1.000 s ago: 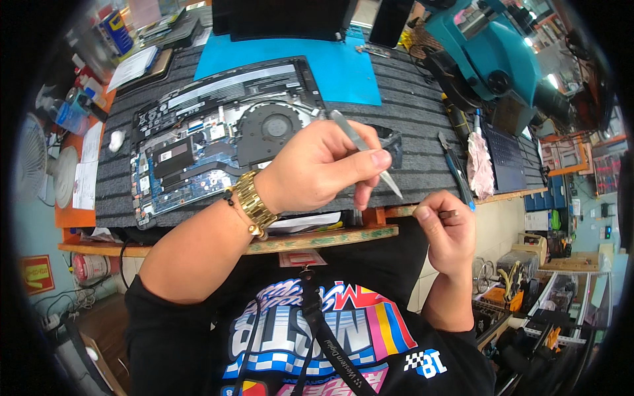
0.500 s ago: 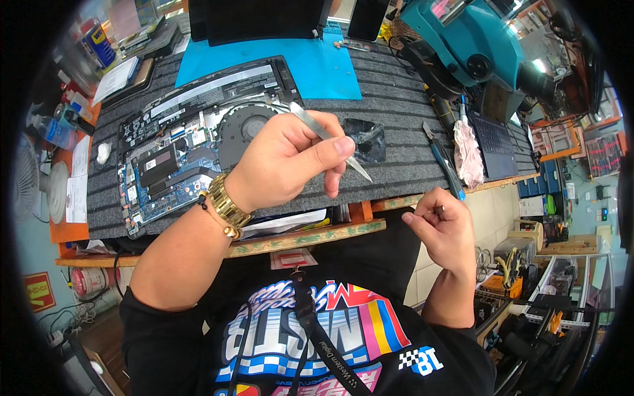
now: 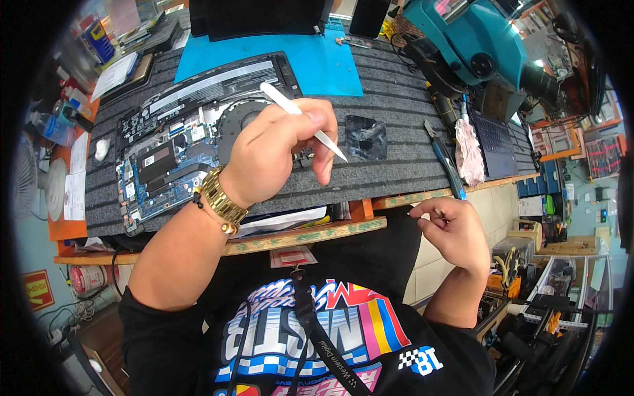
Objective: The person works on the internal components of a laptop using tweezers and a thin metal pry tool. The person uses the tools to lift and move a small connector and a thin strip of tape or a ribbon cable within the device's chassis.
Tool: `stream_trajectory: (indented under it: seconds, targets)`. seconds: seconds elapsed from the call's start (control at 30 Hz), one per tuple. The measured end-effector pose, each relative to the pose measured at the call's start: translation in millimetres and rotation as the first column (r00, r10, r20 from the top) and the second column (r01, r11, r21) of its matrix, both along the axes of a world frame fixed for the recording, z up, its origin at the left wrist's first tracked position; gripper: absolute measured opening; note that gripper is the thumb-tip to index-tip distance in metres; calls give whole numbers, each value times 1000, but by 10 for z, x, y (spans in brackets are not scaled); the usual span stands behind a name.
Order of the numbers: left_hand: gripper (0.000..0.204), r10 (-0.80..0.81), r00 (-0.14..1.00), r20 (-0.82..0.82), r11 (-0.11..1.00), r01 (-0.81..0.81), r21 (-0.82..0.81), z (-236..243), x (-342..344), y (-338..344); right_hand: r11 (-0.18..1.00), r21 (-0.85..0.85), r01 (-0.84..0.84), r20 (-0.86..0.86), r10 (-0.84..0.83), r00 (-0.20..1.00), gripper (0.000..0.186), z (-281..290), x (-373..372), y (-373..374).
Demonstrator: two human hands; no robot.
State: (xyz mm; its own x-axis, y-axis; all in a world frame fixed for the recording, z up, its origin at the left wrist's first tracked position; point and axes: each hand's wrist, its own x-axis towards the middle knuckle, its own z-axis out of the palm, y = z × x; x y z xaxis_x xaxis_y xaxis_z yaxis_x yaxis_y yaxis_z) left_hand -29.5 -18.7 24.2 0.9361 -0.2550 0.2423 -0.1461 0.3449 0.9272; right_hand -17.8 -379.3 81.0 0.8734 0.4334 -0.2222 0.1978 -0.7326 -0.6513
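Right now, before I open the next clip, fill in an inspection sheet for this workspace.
Surface: grey mat with dark stripes, blue mat farther back.
Job's things: opened laptop base, its circuit board exposed; dark square piece lying right of it.
Clutter: pinkish cloth, white wad, stacked papers.
Hands: left hand holds a pointed silver tool above the mat; right hand curled, contents unclear.
Cables: black cable below the table's left end.
Surroundings: teal microscope, white fan.
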Motion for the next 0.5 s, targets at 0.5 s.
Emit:
stream_trajectory:
  seconds: [0.5]
  targets:
    - [38, -18, 998, -66, 996, 23, 87, 149, -46, -119, 895, 445, 36, -208, 64, 976, 19, 53, 23, 275]
